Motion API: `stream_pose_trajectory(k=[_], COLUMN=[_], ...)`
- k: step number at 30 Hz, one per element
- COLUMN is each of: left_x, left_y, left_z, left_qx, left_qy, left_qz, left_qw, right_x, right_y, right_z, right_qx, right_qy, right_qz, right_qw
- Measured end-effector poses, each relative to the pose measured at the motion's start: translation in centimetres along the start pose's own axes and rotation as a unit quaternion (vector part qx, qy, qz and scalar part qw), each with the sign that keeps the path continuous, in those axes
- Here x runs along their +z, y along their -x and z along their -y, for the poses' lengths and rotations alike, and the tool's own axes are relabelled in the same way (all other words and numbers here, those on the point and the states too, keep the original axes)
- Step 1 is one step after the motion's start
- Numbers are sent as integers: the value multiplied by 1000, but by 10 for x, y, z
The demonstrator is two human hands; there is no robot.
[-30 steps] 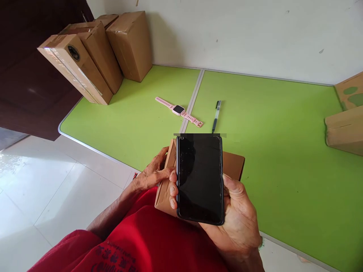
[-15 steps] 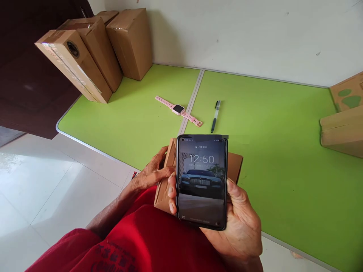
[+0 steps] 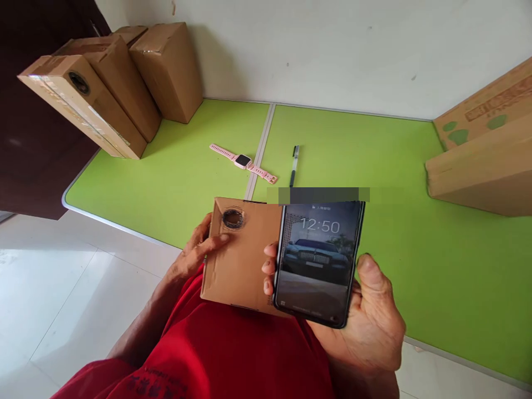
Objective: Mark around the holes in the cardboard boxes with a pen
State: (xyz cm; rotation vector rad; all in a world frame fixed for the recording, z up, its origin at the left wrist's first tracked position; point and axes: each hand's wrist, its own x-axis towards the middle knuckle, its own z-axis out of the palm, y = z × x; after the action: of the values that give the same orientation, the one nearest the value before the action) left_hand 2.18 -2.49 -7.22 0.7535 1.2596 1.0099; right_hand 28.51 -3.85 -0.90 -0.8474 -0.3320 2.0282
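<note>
My right hand (image 3: 369, 321) grips a black smartphone (image 3: 318, 260) upright, fingers wrapped round its left edge and thumb at its right side. Its lit screen reads 12:50 over a picture of a car. My left hand (image 3: 193, 255) holds a small brown cardboard box (image 3: 239, 257) by its left side, fingers on the top face near a round dark mark. The box sits just left of and behind the phone, above my red-clothed lap, at the near edge of the green table (image 3: 407, 238).
On the table lie a pink smartwatch (image 3: 242, 161) and a black pen (image 3: 293, 165). Several tall cardboard boxes (image 3: 112, 88) lean at the back left corner. More cardboard boxes (image 3: 482, 155) sit at the right. White tiled floor lies to the left.
The phone screen went from dark to lit. The phone has moved right, uncovering the cardboard box's top face. My view has shifted slightly right.
</note>
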Motion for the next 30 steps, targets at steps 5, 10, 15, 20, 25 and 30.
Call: stream_pose_trajectory(k=[5, 10, 15, 20, 25, 30], left_x=[-34, -49, -38, -16, 15, 76], left_y=[-4, -1, 1, -3, -12, -34], left_z=[-12, -17, -22, -31, -36, -50], left_qx=[22, 54, 56, 58, 56, 102], left_qy=[28, 37, 39, 37, 18, -47], left_qz=[-77, -123, -120, -71, 40, 127], left_qw=[996, 990, 990, 995, 997, 986], right_x=[-22, -67, -85, -79, -76, -85], right_y=[-25, -70, -89, -83, -63, -28], right_z=[13, 5, 0, 5, 13, 22], right_qx=[-92, -138, -163, -186, -220, -224], right_qy=[93, 282, 404, 496, 534, 354], right_qz=[-96, -243, -205, -211, -219, -213], right_qw=[987, 918, 877, 821, 786, 883])
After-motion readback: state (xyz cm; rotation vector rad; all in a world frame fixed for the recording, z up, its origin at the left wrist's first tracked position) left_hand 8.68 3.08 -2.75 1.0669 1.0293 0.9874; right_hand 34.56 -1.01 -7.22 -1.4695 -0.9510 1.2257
